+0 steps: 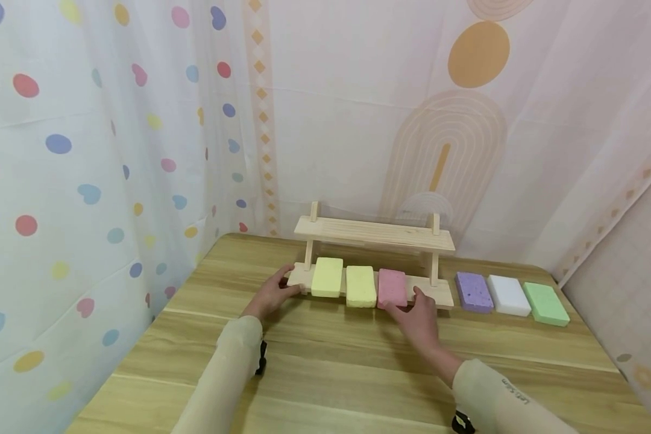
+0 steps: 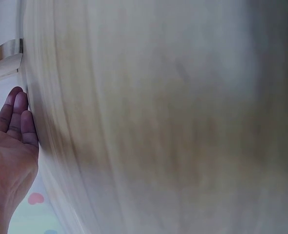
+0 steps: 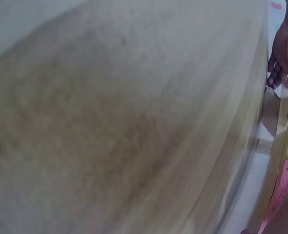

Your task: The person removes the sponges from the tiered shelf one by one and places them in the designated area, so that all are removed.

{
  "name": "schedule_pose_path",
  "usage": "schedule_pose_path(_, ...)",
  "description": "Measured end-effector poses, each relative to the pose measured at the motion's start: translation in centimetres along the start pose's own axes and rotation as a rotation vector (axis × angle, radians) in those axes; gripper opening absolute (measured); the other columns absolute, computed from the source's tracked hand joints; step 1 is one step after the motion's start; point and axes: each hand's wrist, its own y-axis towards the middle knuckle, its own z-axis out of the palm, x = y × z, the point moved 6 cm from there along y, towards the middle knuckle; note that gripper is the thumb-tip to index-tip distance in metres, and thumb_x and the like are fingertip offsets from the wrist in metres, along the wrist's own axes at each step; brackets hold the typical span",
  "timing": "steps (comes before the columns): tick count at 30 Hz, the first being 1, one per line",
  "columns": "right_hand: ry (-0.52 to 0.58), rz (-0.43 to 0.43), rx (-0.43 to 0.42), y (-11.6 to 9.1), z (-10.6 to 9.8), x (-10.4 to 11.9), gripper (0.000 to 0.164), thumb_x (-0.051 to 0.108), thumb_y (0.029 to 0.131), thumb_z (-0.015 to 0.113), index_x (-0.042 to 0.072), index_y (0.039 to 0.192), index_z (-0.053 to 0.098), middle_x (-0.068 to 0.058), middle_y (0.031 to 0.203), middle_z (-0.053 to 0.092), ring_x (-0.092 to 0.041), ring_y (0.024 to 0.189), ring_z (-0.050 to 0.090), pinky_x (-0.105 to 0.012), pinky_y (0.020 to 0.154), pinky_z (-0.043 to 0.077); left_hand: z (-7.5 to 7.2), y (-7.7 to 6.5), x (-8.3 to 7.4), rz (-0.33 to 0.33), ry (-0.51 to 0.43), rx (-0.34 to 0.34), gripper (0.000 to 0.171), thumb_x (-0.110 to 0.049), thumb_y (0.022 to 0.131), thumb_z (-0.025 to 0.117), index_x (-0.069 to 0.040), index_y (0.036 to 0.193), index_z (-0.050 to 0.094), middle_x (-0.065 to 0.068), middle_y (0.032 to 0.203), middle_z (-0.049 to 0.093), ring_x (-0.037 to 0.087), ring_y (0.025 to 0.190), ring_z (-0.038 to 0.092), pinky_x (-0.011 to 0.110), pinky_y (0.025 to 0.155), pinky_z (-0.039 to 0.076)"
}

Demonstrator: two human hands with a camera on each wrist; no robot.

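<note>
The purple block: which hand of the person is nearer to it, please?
The right hand. It holds the pink block, left of the purple block and apart from it. The left hand is farther away, at the left end of the wooden stand.

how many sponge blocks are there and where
6. On the lower wooden shelf, left to right: one yellow block, another yellow block and a pink block. On the table, right of that: purple block, white block, green block.
</note>
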Motion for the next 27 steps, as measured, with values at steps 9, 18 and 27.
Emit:
schedule_pose_path(9,-0.026,0.020,-0.004,0.0,0.8,-0.1,0.100,0.051,0.082,0.077,-0.010,0.148,0.031,-0.031,0.135,0.039,-0.043,0.125,0.039,-0.056,0.102,0.038,0.2,0.0,-0.2,0.013,0.007,-0.005,0.075,-0.042,0.095,0.067,-0.020,0.157,0.030,0.020,0.139,0.051,0.034,0.127,0.048,0.053,0.105,0.037)
schedule_pose_path(18,-0.050,0.009,-0.021,0.1,1.1,0.2,0.094,0.045,0.083,0.078,-0.012,0.144,0.036,-0.033,0.136,0.038,-0.043,0.124,0.040,-0.056,0.101,0.038,0.2,0.0,-0.2,0.011,0.008,-0.004,0.076,-0.043,0.094,0.067,-0.021,0.157,0.030,0.020,0.138,0.052,0.034,0.127,0.048,0.053,0.105,0.037)
schedule_pose_path(27,-0.071,-0.013,-0.030,0.5,1.3,0.3,0.084,0.042,0.084,0.078,-0.010,0.140,0.044,-0.030,0.129,0.045,-0.041,0.118,0.046,-0.054,0.095,0.041,0.1,-0.1,0.0,0.002,-0.001,-0.008,0.077,-0.043,0.094,0.067,-0.021,0.157,0.030,0.021,0.140,0.050,0.034,0.127,0.048,0.054,0.105,0.037)
